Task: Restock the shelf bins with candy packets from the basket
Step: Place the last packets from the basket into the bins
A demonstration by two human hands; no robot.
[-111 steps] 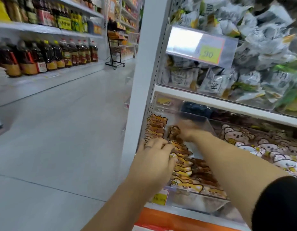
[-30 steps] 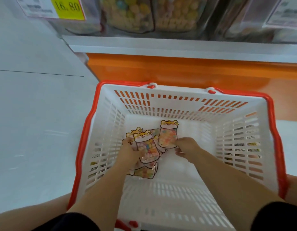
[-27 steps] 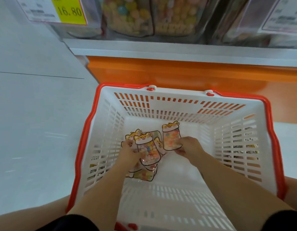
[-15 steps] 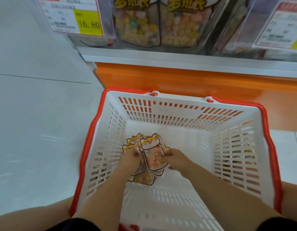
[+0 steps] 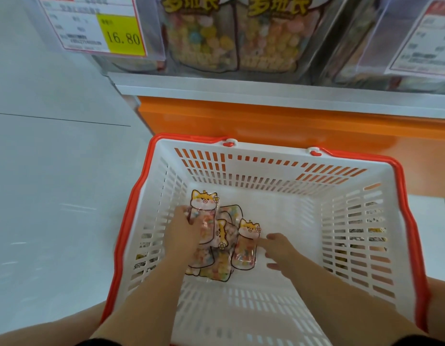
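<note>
A white basket with a red rim [image 5: 286, 168] stands on the floor before the shelf. Several clear candy packets with cartoon animal heads lie in a pile [image 5: 216, 268] on its bottom, left of centre. My left hand [image 5: 184, 233] grips one candy packet [image 5: 204, 201], its animal head pointing toward the shelf. My right hand [image 5: 279, 248] is to the right with straight, spread fingers, its fingertip touching a smaller packet [image 5: 245, 248]. Clear shelf bins [image 5: 313, 58] above hold similar packets [image 5: 201, 36].
A price tag reading 16.80 [image 5: 101, 28] hangs on the left bin and another tag [image 5: 423, 41] on the right one. Under the grey shelf edge [image 5: 241, 88] runs an orange base [image 5: 266, 123]. Pale floor tiles [image 5: 54, 183] lie to the left. My knees flank the basket.
My right hand has let go of the stack and shifted right, fingers now spread. My left hand keeps its packet, pushed farther toward the shelf. A smaller packet now lies beside my right hand.
</note>
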